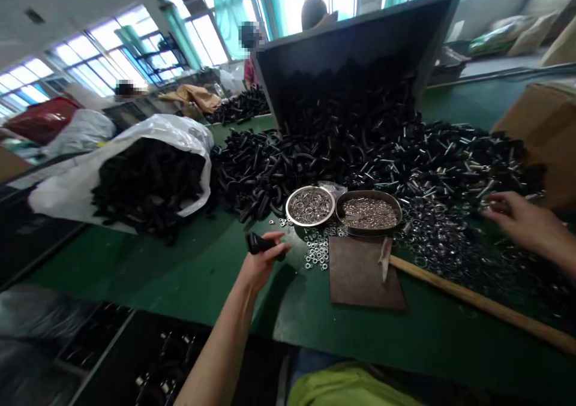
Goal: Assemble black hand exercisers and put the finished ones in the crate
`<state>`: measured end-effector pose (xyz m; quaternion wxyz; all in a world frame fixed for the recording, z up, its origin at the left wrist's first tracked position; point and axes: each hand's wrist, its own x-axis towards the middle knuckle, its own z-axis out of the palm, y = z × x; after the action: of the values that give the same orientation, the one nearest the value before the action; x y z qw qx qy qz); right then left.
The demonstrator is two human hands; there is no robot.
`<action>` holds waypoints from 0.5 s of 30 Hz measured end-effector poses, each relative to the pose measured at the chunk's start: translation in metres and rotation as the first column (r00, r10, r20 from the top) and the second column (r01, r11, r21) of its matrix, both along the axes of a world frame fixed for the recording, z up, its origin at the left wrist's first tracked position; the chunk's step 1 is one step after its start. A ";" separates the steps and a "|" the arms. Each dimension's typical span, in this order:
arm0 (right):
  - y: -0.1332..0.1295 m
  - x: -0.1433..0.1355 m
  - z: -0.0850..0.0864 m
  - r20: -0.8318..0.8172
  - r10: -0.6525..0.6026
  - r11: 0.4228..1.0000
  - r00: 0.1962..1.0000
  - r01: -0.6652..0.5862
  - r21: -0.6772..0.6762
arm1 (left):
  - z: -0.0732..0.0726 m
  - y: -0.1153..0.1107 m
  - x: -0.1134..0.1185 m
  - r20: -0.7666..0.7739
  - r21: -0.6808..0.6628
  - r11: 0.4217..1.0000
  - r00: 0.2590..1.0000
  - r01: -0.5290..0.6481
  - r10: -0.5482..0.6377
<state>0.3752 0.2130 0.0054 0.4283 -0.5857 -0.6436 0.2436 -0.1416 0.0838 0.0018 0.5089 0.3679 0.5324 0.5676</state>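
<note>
My left hand is closed around a black plastic part shaped like a short handle, held above the green tabletop. At the right, my right hand reaches to the edge of a pile of black parts with silver bolts. Its thumb and fingers are drawn together; what they pinch, if anything, is too small to make out. Small silver nuts lie beside my left hand. Behind them stand a round metal bowl of small rings and pins and an oval tin of tiny metal pieces.
A hammer rests with its head on a brown square plate. Loose clear rings spread at right. A white bag of black parts lies left, a large tipped bin behind, a cardboard box right. People are farther back.
</note>
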 end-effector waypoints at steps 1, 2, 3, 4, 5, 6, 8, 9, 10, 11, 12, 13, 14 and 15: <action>-0.008 -0.014 0.005 -0.059 -0.040 0.996 0.997 0.036 -0.076 | -0.007 -0.005 -0.001 -0.149 -0.022 1.000 0.989 0.008 -0.011; -0.017 -0.031 0.011 -0.096 -0.086 0.987 0.992 0.071 -0.144 | -0.013 -0.008 0.000 -0.326 -0.040 0.999 0.945 0.030 -0.042; -0.028 -0.050 0.017 -0.190 -0.096 0.983 0.977 0.064 -0.169 | -0.018 -0.009 0.002 -0.486 -0.057 0.997 0.870 0.060 -0.080; -0.039 -0.070 0.022 -0.250 -0.064 0.982 0.966 0.016 -0.189 | -0.022 -0.008 0.006 -0.628 -0.065 0.993 0.769 0.101 -0.120; -0.049 -0.091 0.027 -0.299 -0.021 0.979 0.954 -0.041 -0.198 | -0.025 -0.006 0.010 -0.736 -0.068 0.987 0.660 0.144 -0.147; -0.060 -0.110 0.030 -0.351 0.012 0.976 0.936 -0.087 -0.200 | -0.027 -0.004 0.014 -0.808 -0.068 0.981 0.566 0.183 -0.162; -0.078 -0.143 0.030 -0.377 0.058 0.965 0.924 -0.149 -0.218 | -0.030 -0.001 0.023 -0.882 -0.071 0.969 0.438 0.238 -0.172; -0.085 -0.156 0.028 -0.364 0.074 0.960 0.929 -0.165 -0.228 | -0.031 -0.001 0.026 -0.907 -0.081 0.962 0.381 0.259 -0.179; -0.092 -0.167 0.025 -0.344 0.089 0.955 0.935 -0.178 -0.238 | -0.033 -0.001 0.028 -0.922 -0.091 0.959 0.342 0.269 -0.183; -0.099 -0.176 0.022 -0.331 0.107 0.949 0.938 -0.196 -0.247 | -0.035 -0.002 0.030 -0.927 -0.098 0.958 0.327 0.270 -0.187; -0.104 -0.184 0.018 -0.335 0.131 0.940 0.933 -0.225 -0.258 | -0.036 -0.003 0.032 -0.934 -0.104 0.957 0.305 0.272 -0.188; -0.110 -0.191 0.014 -0.358 0.159 0.927 0.920 -0.265 -0.268 | -0.038 -0.005 0.033 -0.940 -0.109 0.955 0.284 0.274 -0.189; -0.115 -0.196 0.011 -0.392 0.188 0.909 0.900 -0.311 -0.277 | -0.039 -0.007 0.034 -0.945 -0.112 0.954 0.266 0.279 -0.189; -0.120 -0.201 0.008 -0.429 0.216 0.888 0.877 -0.359 -0.287 | -0.041 -0.009 0.034 -0.949 -0.114 0.951 0.253 0.288 -0.190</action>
<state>0.1738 0.0933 0.0133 0.3907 -0.4903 -0.5722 0.5288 -0.1075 0.0745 -0.0390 0.1577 0.7283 0.6433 0.1757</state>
